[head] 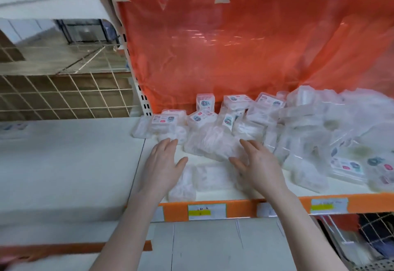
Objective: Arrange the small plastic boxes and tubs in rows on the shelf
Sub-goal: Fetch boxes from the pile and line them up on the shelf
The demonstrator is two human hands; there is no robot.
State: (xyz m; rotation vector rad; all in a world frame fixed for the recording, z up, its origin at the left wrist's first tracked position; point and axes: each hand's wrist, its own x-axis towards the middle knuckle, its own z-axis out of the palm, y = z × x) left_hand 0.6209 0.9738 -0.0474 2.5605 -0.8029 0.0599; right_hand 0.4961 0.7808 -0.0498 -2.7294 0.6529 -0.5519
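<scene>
Now | boxes (pixel 245 125) jumbled, long axes mixed | left hand (pixel 164 164), right hand (pixel 259 167) fingers spread, holding nothing | white shelf (pixel 223 193), orange sheet (pixel 234 47) behind

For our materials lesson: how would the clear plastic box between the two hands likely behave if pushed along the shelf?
The clear plastic box looks thin-walled, so probably light and easy to slide on the smooth white shelf. It lies flat, so unlikely to roll. It leans against the heap of boxes, so pushing it may topple neighbours.
</scene>
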